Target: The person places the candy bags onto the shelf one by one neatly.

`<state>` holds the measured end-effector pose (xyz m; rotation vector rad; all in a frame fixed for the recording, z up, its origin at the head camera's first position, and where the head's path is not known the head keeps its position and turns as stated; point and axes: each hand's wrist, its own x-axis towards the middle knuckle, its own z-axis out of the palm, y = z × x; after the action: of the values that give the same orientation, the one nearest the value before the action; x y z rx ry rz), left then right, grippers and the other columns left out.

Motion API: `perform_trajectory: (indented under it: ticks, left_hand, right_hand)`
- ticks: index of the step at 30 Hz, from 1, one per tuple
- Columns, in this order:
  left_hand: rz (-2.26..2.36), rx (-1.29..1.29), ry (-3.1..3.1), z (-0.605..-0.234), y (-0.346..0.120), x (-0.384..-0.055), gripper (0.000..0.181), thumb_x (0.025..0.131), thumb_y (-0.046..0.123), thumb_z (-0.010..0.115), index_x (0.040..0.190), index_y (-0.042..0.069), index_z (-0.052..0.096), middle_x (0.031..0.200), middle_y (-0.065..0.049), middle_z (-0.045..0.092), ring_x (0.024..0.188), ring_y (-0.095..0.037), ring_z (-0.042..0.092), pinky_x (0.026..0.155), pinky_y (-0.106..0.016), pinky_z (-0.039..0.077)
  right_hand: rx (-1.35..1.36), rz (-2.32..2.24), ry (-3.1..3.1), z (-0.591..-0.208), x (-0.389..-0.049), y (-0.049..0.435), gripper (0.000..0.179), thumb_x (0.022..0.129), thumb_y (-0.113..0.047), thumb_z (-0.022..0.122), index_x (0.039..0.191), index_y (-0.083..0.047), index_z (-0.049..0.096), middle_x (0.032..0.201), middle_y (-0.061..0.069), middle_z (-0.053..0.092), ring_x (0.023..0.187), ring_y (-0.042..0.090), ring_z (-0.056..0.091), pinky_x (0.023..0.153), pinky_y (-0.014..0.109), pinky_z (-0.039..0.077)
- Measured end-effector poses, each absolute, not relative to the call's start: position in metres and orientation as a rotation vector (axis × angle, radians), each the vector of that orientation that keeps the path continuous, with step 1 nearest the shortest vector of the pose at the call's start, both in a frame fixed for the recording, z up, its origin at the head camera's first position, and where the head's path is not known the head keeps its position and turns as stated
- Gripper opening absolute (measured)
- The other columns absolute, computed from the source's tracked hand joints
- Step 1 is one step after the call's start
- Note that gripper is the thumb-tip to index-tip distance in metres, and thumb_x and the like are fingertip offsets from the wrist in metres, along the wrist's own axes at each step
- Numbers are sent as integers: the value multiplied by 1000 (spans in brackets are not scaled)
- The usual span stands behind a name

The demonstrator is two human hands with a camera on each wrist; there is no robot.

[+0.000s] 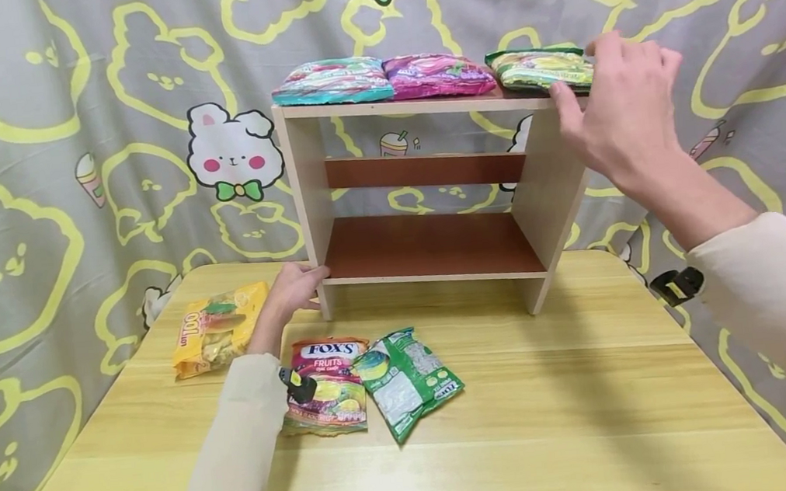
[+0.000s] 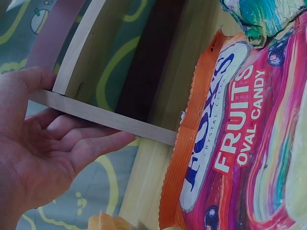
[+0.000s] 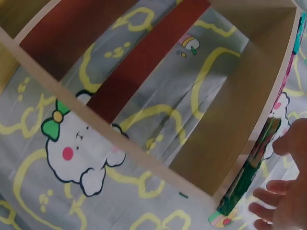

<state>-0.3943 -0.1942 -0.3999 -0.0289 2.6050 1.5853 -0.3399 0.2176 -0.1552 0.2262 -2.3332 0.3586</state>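
My left hand (image 1: 296, 287) grips the left side panel of a small two-tier shelf (image 1: 435, 246) low down, with thumb and fingers on opposite faces of the board (image 2: 103, 115). Up at the top right corner, my right hand (image 1: 633, 100) is at the end of a green and yellow candy bag (image 1: 542, 69). Its fingers are spread and loosely bent; in the right wrist view they stand beside the green bag (image 3: 249, 167). A teal bag (image 1: 333, 81) and a magenta bag (image 1: 437, 75) lie in line with it on the top board.
Below the left forearm lies a red Fox's Fruits candy bag (image 1: 334, 371), with a green bag (image 1: 408, 381) against its right side. A yellow bag (image 1: 221, 331) rests at the table's left. The wooden table (image 1: 555, 418) meets a patterned curtain (image 1: 161, 86) behind.
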Motion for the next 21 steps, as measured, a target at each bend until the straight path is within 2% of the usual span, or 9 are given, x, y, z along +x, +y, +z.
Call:
perform_trajectory:
  ticks: [4,6,9,13,21]
  left_hand:
    - [1577,-31,2601,-400,-195,-394,39,104,34,54,94,-4,59,85,-8,44,91,-28,54,84,-43,63]
    - [1578,-32,2599,-400,-195,-394,40,104,34,54,102,-6,62,86,-7,44,92,-28,54,85,-43,63]
    - [1576,-32,2600,-399,-195,-394,42,104,34,53,105,-7,63,86,-7,44,93,-27,54,84,-43,63]
    - [1579,-33,2603,-399,-195,-395,40,103,34,54,100,-6,62,87,-8,45,93,-27,55,84,-42,63]
    - [1589,-30,2599,-401,-194,-394,38,103,33,55,87,-1,56,85,-9,45,89,-27,54,83,-42,63]
  right_hand:
    - [254,358,-2424,-159,-345,212,74,96,-34,64,155,-6,29,146,35,42,136,53,33,117,61,18]
    - [253,312,-2486,-163,-349,211,82,95,-34,66,159,-12,21,147,38,37,133,55,31,116,63,18]
    - [249,226,-2537,-171,-353,211,84,95,-32,68,160,-14,18,142,41,34,126,58,30,111,66,20]
    - [264,165,-2532,-179,-356,211,80,95,-24,67,159,-15,21,139,41,34,126,58,28,111,66,19]
    - [289,239,-2465,-186,-357,210,75,93,-10,57,161,-18,26,145,39,32,138,54,23,117,63,17]
